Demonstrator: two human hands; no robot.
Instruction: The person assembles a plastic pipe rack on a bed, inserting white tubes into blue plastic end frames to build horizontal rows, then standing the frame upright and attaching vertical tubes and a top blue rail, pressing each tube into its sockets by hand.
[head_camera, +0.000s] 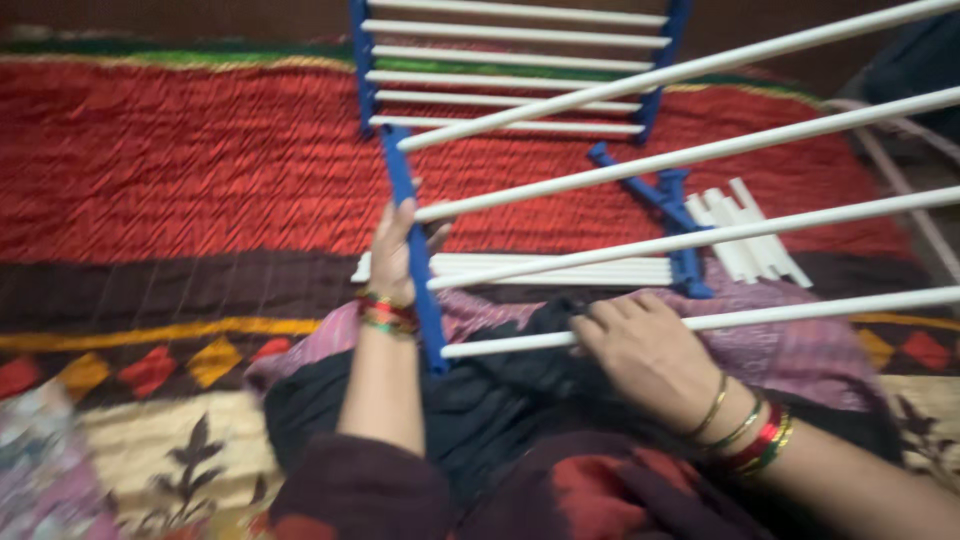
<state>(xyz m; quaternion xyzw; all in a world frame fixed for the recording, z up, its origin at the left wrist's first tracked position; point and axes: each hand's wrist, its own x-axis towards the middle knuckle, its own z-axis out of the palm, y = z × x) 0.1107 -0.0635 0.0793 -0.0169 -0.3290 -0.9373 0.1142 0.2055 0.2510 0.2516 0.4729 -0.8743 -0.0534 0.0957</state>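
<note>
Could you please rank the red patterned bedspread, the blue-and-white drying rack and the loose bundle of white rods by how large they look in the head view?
1. Red patterned bedspread, spanning the frame.
2. Blue-and-white drying rack; its near rods sit close to the camera, which inflates it.
3. Loose bundle of white rods, clearly smallest.

Rack sections laid out on a floor rug.
One rack frame (515, 65) lies at the far edge of the rug (180, 160); a second rack section (690, 155) slants over the person's lap, nearer. Loose rods (750, 235) lie right of centre, behind the right hand (650, 350); the left hand (395, 255) is on the section's left rail.
</note>
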